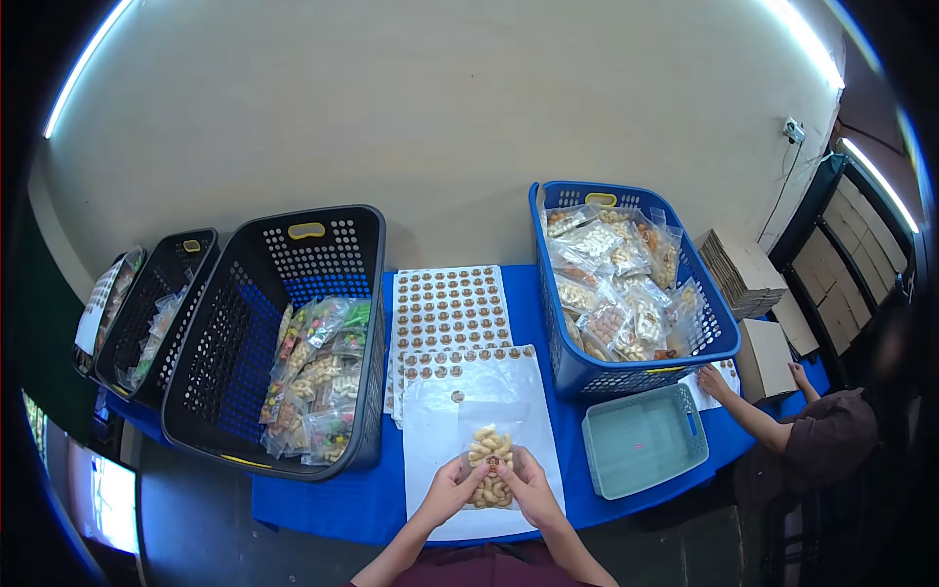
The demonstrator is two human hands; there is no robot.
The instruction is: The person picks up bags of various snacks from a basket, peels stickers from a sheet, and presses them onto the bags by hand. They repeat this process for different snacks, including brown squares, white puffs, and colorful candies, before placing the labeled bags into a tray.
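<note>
The person's forearms were bare to the elbows, both hands ungloved and ringless; a maroon garment point(484, 567) covered the torso.

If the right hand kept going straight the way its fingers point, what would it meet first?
The right hand points up-left at the clear snack bag it already pinches; beyond that, probably the left hand, though depth is unclear.

1. Left hand point(448, 489) and right hand point(528, 486) together pinch a clear snack bag point(489, 468) over a sticker sheet point(489, 391).
2. A second sticker sheet point(448, 305) lies beyond, on the blue table point(323, 504).
3. A black basket point(274, 333) of packets sits left; a blue basket point(626, 284) of packets sits right.
4. A teal tray point(644, 440) rests near the blue basket.
5. Another person's hand point(712, 380) touches a sheet beside that basket.
</note>
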